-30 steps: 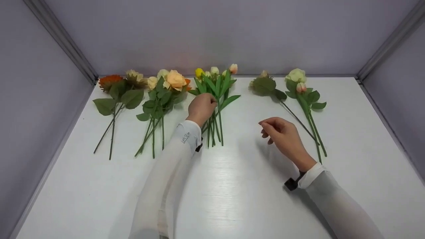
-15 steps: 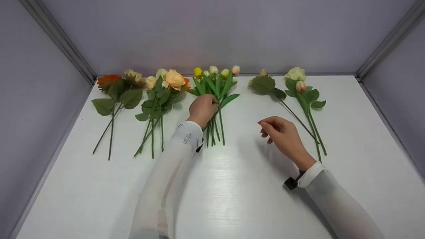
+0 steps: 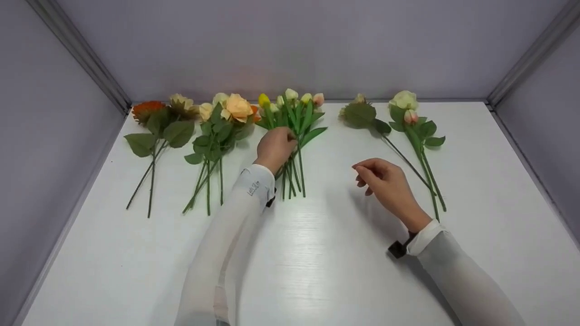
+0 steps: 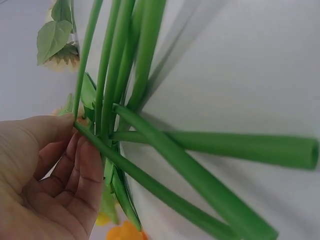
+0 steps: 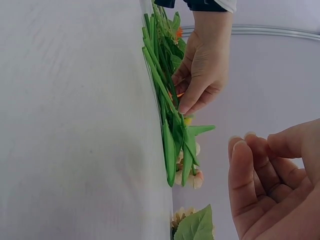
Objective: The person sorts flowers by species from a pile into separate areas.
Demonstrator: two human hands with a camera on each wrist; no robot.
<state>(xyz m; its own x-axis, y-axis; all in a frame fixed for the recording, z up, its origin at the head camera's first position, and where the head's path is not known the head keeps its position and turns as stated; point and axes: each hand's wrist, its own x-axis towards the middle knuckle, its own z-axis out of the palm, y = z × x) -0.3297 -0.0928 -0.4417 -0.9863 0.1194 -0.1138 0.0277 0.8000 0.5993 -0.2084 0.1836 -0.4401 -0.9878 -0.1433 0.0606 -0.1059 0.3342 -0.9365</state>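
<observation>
In the head view, my left hand (image 3: 276, 147) bends over a bunch of tulips lying near the back of the table. Thumb and fingertips pinch a thin green tulip stem (image 4: 150, 179), while other stems (image 4: 117, 55) cross just beyond in the left wrist view. Yellow (image 3: 264, 100), white (image 3: 291, 93) and pink tulip heads (image 3: 318, 99) fan out past the hand, amid long green leaves (image 3: 313, 135). My right hand (image 3: 387, 188) hovers to the right of the bunch, fingers loosely bent and holding nothing; the right wrist view shows its fingertips (image 5: 241, 155) near the thumb.
Left of the tulips lie peach and cream roses (image 3: 239, 108), then an orange flower (image 3: 148, 110) with a cream one. On the right are a face-down leafy flower (image 3: 360, 116), a pale green rose (image 3: 403, 100) and a pink tulip (image 3: 411, 117). Grey walls (image 3: 290, 50) enclose the white table (image 3: 303, 262).
The yellow tulip head has shifted left, and the pink one has moved slightly right, then back left and lower. The left hand stays at the stems; the right hand has hardly moved.
</observation>
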